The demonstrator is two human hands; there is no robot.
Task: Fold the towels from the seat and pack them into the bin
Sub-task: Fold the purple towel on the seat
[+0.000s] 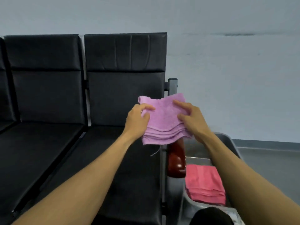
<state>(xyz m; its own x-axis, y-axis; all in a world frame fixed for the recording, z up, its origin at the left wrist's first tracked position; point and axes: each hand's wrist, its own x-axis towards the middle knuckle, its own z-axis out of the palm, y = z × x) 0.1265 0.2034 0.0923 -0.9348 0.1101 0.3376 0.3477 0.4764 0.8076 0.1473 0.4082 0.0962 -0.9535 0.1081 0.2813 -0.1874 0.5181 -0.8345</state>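
Both hands, left hand and right hand, gripped the folded purple towel aloft between seat and bin; I logged packing as next, beside the pink towel.

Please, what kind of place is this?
Probably a waiting area or corridor: a row of joined black padded seats with a wooden armrest, against a bare pale wall, over a plain grey floor.

No readable text or labels
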